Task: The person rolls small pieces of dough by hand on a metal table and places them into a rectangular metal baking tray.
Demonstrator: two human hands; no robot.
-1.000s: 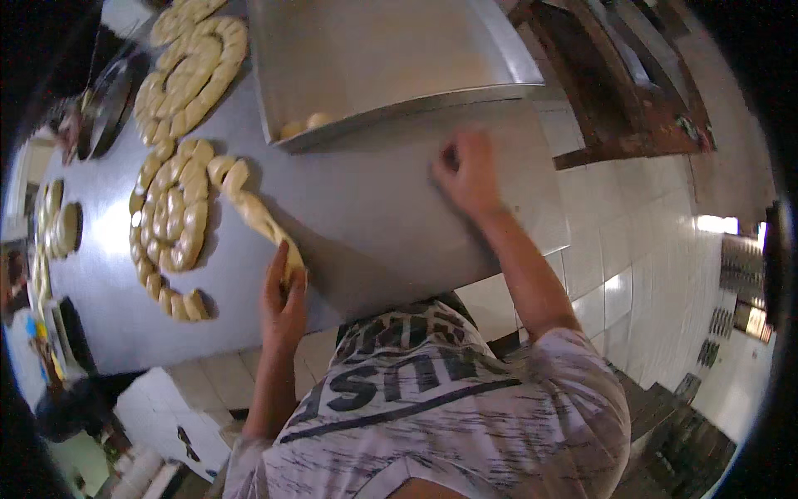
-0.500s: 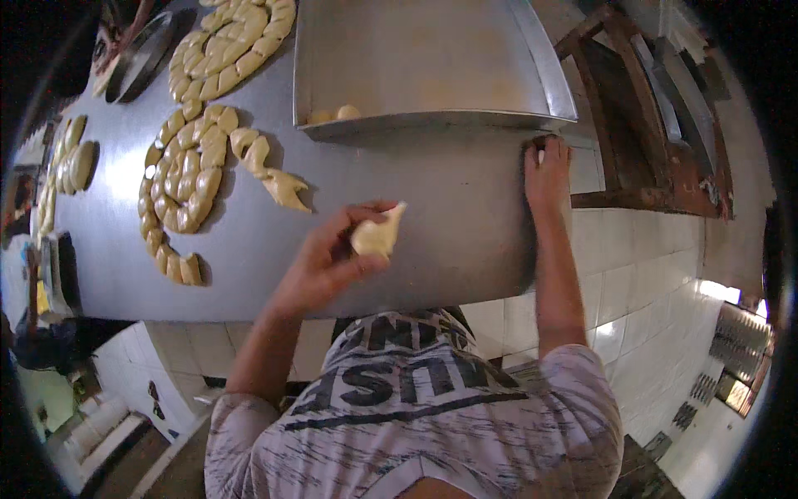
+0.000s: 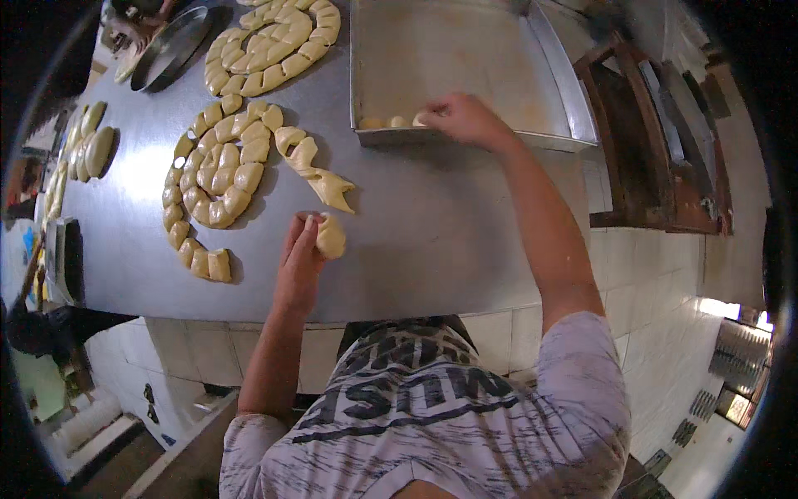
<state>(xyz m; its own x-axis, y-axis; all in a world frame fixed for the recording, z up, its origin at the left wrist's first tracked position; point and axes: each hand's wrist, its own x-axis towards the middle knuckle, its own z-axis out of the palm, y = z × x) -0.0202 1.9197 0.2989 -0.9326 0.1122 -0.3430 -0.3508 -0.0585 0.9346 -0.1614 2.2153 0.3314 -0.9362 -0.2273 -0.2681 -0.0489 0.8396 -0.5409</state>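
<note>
My left hand [image 3: 301,254] is closed on a lump of pale dough [image 3: 331,237] over the steel table [image 3: 416,233]. Just above it lies a torn, twisted dough strip [image 3: 324,181], beside a glossy coil of cut dough pieces [image 3: 212,187]. My right hand [image 3: 461,121] reaches over the near wall of a large metal tray [image 3: 461,58], fingers closed on a pale dough ball [image 3: 421,118]. Small dough balls [image 3: 397,121] sit in the tray's near left corner, left of that hand.
A second coil [image 3: 274,50] lies at the back. A round dark pan [image 3: 170,50], longer dough rolls [image 3: 96,145] and someone's hand [image 3: 141,29] are at the left. A dark wooden frame [image 3: 632,141] stands right of the table.
My left hand has pulled a piece away from the strip. My right hand has moved from the table's right edge up and left into the tray, now with a ball.
</note>
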